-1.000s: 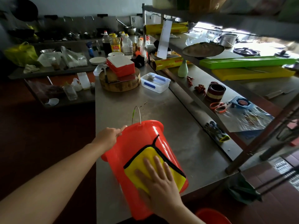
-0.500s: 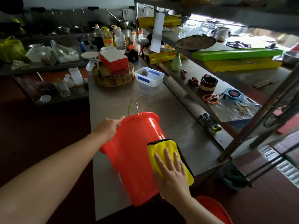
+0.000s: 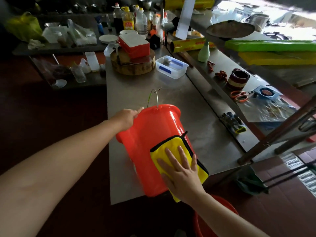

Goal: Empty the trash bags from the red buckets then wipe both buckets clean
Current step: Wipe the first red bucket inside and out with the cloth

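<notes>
Kitchen, wipe-down stage: red bucket (image 3: 150, 142) tilted at near edge of steel table (image 3: 196, 120), mouth facing far, no bag showing at rim. Left hand (image 3: 127, 117) clasps far-left rim. Right hand (image 3: 181, 170), fingers flat, presses yellow cloth (image 3: 172, 146) on outer wall. Inside hidden. Second bucket (image 3: 200, 224), near right, on floor, likely still to wipe.
</notes>
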